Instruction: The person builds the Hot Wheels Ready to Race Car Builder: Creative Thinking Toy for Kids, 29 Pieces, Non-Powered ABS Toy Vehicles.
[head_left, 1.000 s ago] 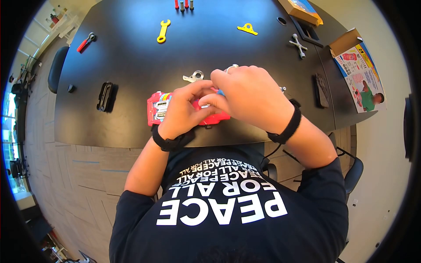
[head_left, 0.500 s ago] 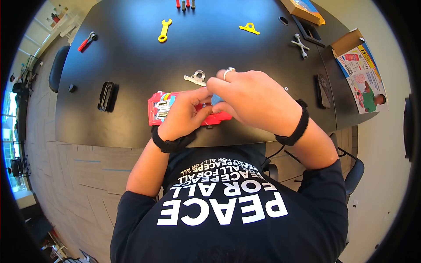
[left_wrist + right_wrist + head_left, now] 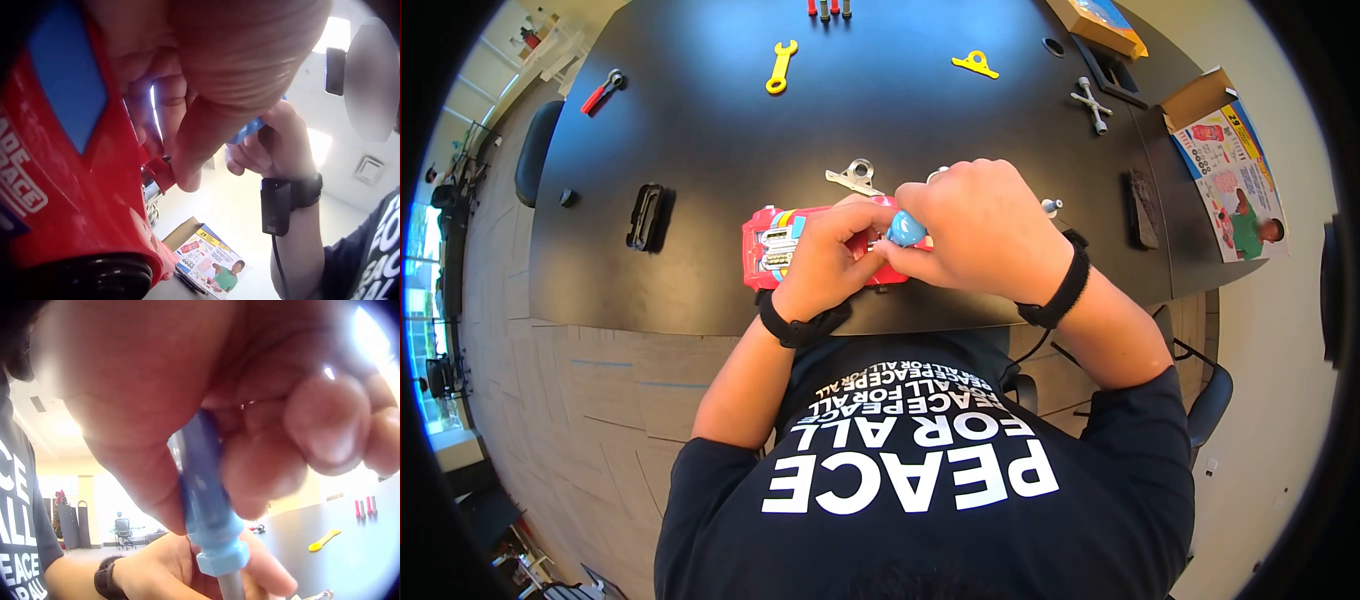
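A red toy car (image 3: 760,262) lies on the dark table near its front edge. Over its middle is the left hand (image 3: 825,258); in the left wrist view, its thumb and finger pinch a small red piece (image 3: 164,175) at the car (image 3: 69,187). The right hand (image 3: 990,230) grips the blue handle (image 3: 907,229) of a screwdriver. In the right wrist view thumb and fingers close round that handle (image 3: 203,481), and its grey shaft (image 3: 231,586) points down beside the left hand (image 3: 156,565). The shaft's tip is hidden.
Beyond the car lies a silver-grey bracket (image 3: 856,176). Farther back are a yellow wrench (image 3: 781,67), a yellow part (image 3: 976,65), a red-handled tool (image 3: 603,91) and a cross wrench (image 3: 1091,105). Black parts (image 3: 644,217) lie left; a printed box (image 3: 1225,165) stands right.
The right hand has turned about the screwdriver, and more of its blue handle shows now. The left hand stays over the car with little movement. The whole scene has shifted slightly right in the head view.
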Demonstrator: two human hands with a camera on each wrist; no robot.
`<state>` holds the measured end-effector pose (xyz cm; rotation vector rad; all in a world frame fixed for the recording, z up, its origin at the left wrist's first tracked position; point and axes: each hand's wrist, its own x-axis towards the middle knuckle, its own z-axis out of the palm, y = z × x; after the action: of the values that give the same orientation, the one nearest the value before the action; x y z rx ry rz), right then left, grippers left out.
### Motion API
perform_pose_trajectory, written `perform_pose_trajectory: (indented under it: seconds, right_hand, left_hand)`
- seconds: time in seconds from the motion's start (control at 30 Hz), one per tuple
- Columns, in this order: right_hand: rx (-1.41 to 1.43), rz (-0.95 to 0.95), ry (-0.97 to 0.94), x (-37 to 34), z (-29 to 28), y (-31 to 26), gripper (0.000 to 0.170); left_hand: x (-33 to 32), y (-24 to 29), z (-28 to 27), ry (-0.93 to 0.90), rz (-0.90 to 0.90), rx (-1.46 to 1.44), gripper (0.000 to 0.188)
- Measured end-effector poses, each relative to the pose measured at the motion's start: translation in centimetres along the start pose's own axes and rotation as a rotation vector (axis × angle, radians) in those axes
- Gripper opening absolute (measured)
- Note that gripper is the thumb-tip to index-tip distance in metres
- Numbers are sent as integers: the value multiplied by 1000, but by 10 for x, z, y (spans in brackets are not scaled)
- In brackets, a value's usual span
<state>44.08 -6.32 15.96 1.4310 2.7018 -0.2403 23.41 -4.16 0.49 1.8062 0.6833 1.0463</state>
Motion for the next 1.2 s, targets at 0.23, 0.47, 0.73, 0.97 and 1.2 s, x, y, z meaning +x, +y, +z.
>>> perform_pose_trajectory:
  seconds: [0.23,0.47,0.73,0.97,1.2]
  right_hand:
    - [42,-274,374,-1,25,12,28]
    - [11,-177,256,-11,11,19,24]
    - [290,61,599,-47,44,61,23]
    - [1037,449,655,-93,162,54,27]
    - [1087,532,672,-81,183,17,38]
  left_hand:
    - [-1,0,1,-24,-14,10,33]
    - [1,6,-1,-73,-70,2,32]
    - [-5,28,-16,-2,171,482,66]
    - [-42,26,-46,-199,-148,958,102]
    - [-33,22,-16,-181,-93,984,99]
